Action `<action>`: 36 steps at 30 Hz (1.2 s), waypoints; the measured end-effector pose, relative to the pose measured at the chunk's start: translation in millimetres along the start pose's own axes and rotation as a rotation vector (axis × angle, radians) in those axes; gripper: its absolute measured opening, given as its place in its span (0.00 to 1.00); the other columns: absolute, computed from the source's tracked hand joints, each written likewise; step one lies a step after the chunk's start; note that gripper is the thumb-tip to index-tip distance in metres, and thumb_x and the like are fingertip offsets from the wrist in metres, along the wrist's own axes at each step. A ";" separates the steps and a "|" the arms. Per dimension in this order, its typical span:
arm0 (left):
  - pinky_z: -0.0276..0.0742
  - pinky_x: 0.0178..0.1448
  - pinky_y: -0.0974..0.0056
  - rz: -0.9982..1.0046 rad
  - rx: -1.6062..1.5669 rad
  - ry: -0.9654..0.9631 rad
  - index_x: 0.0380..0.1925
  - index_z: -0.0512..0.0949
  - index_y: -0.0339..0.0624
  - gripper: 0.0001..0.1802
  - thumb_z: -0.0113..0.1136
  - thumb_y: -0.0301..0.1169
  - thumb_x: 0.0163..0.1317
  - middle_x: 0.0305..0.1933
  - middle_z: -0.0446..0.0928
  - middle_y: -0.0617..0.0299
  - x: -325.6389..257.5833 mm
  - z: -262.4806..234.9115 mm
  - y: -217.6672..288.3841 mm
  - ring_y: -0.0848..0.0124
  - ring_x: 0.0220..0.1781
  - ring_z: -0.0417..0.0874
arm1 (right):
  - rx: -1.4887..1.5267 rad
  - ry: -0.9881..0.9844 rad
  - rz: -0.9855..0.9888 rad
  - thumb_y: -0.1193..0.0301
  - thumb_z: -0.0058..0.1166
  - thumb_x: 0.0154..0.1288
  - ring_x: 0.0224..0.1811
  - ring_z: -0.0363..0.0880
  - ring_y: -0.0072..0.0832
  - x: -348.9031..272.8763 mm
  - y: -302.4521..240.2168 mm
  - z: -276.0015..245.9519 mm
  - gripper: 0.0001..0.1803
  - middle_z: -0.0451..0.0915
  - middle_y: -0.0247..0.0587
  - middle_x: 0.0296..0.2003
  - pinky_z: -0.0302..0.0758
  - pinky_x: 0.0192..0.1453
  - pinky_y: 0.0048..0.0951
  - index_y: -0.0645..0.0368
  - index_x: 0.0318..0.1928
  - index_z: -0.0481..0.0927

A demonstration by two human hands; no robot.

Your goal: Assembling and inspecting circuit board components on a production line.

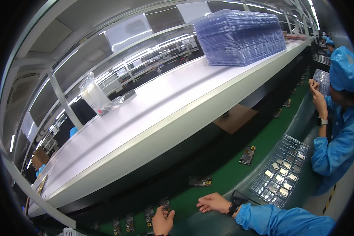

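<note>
- Far left, a bag (93, 95) stands on the white shelf (153, 114).
- Near left, three boards (129, 222) lie side by side on the green belt (226, 172), just left of the left hand.
- Next right, the board in hand's reach (165, 203) is on the near part of the belt, at the left hand's fingertips. It is best handled by its edges, with a light, even pinch; pressing on its face could harm small parts.
- The left hand (163, 223) comes up from the near edge, fingers bent, thumb and forefinger only narrowly apart. Whether they grip the board, I cannot tell.
- Slightly right and farther, another board (200, 181) lies apart from both hands. Steady fingers should keep neighbours from being knocked.
- The right hand (213, 202) hangs over the belt's near side, loosely curled, nothing seen in it. Its forearm slants in from the near right, blue-sleeved, with a dark watch (236, 203); a relaxed wrist would help fine handling.
- Farther right, a lone board (247, 155) lies on the belt.
- Right of that, a clear tray (278, 202) holds metal pieces.
- Far right, a co-worker (338, 114) raises both hands.
</note>
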State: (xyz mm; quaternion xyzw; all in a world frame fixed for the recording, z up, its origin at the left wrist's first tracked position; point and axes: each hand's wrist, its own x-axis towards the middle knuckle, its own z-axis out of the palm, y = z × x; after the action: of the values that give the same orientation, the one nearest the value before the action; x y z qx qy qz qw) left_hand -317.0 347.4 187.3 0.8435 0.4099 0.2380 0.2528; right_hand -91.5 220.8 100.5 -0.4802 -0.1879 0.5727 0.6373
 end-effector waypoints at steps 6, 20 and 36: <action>0.82 0.44 0.60 0.063 -0.126 -0.191 0.60 0.73 0.35 0.26 0.66 0.37 0.66 0.39 0.85 0.53 -3.8 -2.8 35.5 0.63 0.38 0.87 | -0.573 -0.175 -0.108 0.60 0.58 0.72 0.36 0.85 0.23 -27.1 15.4 24.9 0.18 0.88 0.37 0.39 0.83 0.37 0.28 0.60 0.51 0.84; 0.81 0.45 0.59 0.224 -0.092 -0.313 0.60 0.73 0.36 0.26 0.66 0.36 0.66 0.40 0.85 0.52 -16.0 -0.1 63.0 0.61 0.38 0.87 | -1.692 0.955 -0.363 0.67 0.61 0.59 0.38 0.86 0.47 -175.5 -93.2 -155.8 0.09 0.86 0.47 0.34 0.83 0.40 0.47 0.57 0.36 0.87; 0.80 0.46 0.61 0.088 -0.042 -0.216 0.58 0.74 0.35 0.21 0.62 0.34 0.69 0.39 0.84 0.54 -11.0 -3.5 39.9 0.62 0.39 0.86 | -0.963 0.085 -0.463 0.70 0.58 0.63 0.36 0.89 0.33 -134.2 -113.3 -3.4 0.13 0.87 0.45 0.35 0.83 0.40 0.35 0.60 0.48 0.82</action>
State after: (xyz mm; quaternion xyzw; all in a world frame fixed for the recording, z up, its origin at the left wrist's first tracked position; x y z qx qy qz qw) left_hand -302.4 317.9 212.7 0.8759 0.3376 0.1651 0.3026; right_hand -63.2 110.5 234.3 -0.6870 -0.5043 0.2463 0.4617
